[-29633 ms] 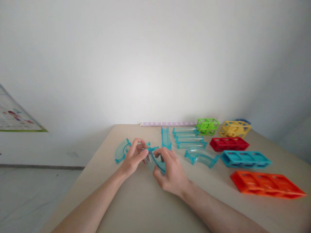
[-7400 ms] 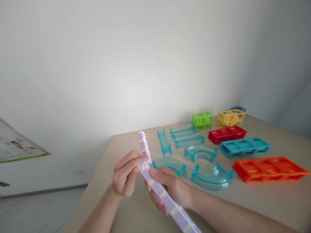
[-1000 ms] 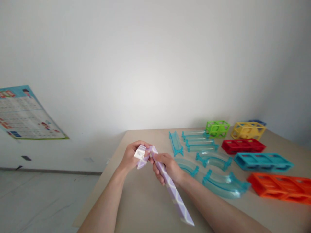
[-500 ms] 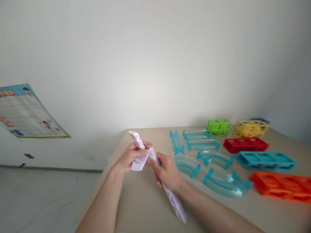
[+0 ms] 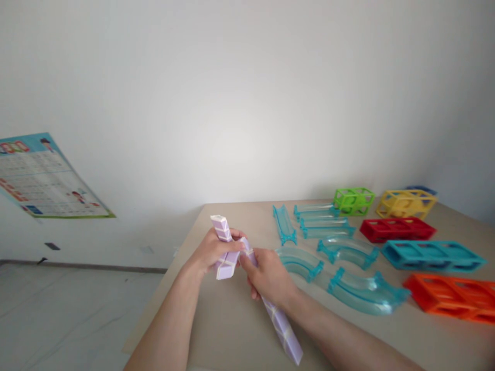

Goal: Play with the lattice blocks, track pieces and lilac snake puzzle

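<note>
A purple and white snake puzzle (image 5: 283, 330), made of linked wedge segments, is held above the table between both hands. My left hand (image 5: 214, 251) is closed round its folded end, where one short arm sticks up and a blunt block points toward me. With thumb and fingers, my right hand (image 5: 266, 275) grips the long straight part near the bend. The tail of that part slants down to the lower right below my palm. Parts of the puzzle inside the fingers are hidden.
On the table (image 5: 220, 330), clear blue track pieces (image 5: 284, 225) lie to the right, some curved (image 5: 363, 293). Beyond them are frame blocks in green (image 5: 353, 201), yellow (image 5: 406, 203), red (image 5: 397, 230), teal (image 5: 433, 255) and orange (image 5: 456, 296). A poster (image 5: 54, 178) hangs on the left wall.
The folded end of the snake puzzle has turned in my left hand, so its upright arm and block sit at different angles. Both hands keep hold. The view has shifted slightly.
</note>
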{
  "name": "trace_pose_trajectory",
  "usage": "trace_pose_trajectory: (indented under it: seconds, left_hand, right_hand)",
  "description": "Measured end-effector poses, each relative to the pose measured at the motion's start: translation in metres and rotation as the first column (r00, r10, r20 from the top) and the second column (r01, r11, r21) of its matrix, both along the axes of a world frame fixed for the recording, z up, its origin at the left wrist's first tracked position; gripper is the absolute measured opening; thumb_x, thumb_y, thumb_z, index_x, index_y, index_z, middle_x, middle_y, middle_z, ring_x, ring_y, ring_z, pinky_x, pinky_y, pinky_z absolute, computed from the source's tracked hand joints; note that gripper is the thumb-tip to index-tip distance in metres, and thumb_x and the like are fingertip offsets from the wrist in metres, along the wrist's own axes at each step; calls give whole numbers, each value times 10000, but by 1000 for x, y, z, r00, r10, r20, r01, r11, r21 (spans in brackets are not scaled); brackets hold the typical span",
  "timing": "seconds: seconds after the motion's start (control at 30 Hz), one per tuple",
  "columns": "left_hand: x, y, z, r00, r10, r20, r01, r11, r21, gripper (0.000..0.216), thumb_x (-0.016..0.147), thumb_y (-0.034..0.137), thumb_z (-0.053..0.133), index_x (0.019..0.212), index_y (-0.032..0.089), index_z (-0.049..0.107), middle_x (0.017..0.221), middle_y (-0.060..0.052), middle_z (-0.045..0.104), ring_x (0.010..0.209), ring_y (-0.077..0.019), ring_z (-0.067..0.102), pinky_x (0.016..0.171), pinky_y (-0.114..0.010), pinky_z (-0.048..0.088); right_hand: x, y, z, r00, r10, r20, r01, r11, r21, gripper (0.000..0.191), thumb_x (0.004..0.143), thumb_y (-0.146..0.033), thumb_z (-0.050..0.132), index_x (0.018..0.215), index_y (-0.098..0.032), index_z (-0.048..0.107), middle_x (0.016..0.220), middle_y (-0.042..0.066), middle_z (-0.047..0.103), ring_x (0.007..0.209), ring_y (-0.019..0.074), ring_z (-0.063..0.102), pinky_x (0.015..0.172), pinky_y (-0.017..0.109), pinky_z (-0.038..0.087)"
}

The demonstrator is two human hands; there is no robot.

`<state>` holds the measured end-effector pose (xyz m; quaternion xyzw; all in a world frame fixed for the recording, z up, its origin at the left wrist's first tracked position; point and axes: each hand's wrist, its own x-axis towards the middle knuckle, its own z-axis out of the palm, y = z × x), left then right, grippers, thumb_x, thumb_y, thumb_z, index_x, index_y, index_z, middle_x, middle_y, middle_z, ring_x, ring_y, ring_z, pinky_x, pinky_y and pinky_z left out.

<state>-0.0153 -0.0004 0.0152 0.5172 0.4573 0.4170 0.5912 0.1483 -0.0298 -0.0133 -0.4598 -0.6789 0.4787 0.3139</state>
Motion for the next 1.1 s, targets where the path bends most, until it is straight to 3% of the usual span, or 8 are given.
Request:
trace_pose_trajectory:
  seconds: [0.1, 0.3, 0.53, 0.67, 0.77, 0.93, 1.03, 1.1]
  left_hand:
    - [2, -1, 1, 999, 47, -19, -46, 997, 56, 362, 576, 286, 837, 860, 115, 692, 675, -34, 664, 516, -142, 593, 470, -261, 500]
    - [2, 0, 1, 980, 189, -62, -166, 949, 267, 332, 634, 307, 799, 890, 128, 686, 704, -18, 659, 529, -144, 607, 512, -262, 486]
    - [20, 0, -6, 905, 408, -118, -292, 799, 526, 204, 673, 252, 760, 841, 143, 721, 786, -29, 675, 715, -149, 613, 663, -242, 468]
    - [16, 5, -9, 887, 461, 9, -410, 778, 476, 246, 671, 267, 770, 883, 154, 718, 800, -24, 681, 712, -142, 614, 654, -234, 460]
    - [11, 9, -8, 869, 447, 212, -494, 801, 339, 343, 654, 261, 788, 971, 169, 697, 827, -8, 677, 691, -120, 609, 633, -215, 451]
    - [13, 4, -5, 842, 106, 528, -175, 981, 82, 459, 701, 319, 724, 1115, 135, 650, 949, -91, 711, 794, -208, 662, 674, -287, 491]
    - [17, -1, -6, 816, -54, 575, 60, 998, 9, 489, 710, 399, 687, 1073, 71, 666, 1004, -175, 711, 944, -320, 660, 741, -371, 510]
    - [19, -2, -7, 808, -72, 585, 108, 994, -26, 501, 727, 424, 665, 1084, 73, 663, 986, -179, 716, 971, -341, 656, 771, -398, 512]
  right_hand:
    - [0, 0, 2, 998, -58, 22, 57, 997, 44, 345, 910, -435, 446, 730, -169, 572, 387, -16, 520, 319, 141, 556, 327, 180, 362]
    - [-3, 7, -5, 955, 0, -298, -33, 994, -107, 399, 923, -540, 375, 854, -178, 528, 676, 28, 646, 440, 158, 638, 360, 216, 439]
    - [-6, 5, -7, 979, -125, -164, 142, 986, 92, 364, 955, -497, 357, 926, -193, 555, 668, 39, 652, 552, 175, 662, 493, 269, 515]
    - [-14, -4, -10, 921, -47, -387, 23, 997, -67, 293, 933, -456, 417, 1084, -220, 503, 805, 29, 626, 626, 175, 672, 471, 271, 531]
    - [-20, -9, -13, 866, -40, -498, -62, 980, -188, 265, 896, -446, 478, 1015, -209, 465, 709, -22, 582, 485, 154, 633, 388, 246, 483]
    - [-21, -8, -14, 730, -82, -679, -38, 986, -159, 285, 881, -480, 508, 903, -210, 419, 664, -69, 536, 343, 91, 526, 297, 189, 389]
    - [-19, -3, -14, 674, -37, -738, -79, 989, -121, 314, 883, -507, 511, 901, -206, 425, 675, -63, 548, 353, 84, 524, 304, 190, 410]
    - [-18, -1, -15, 683, -12, -730, -93, 990, -103, 338, 878, -531, 518, 895, -203, 437, 668, -58, 557, 363, 87, 533, 317, 196, 429]
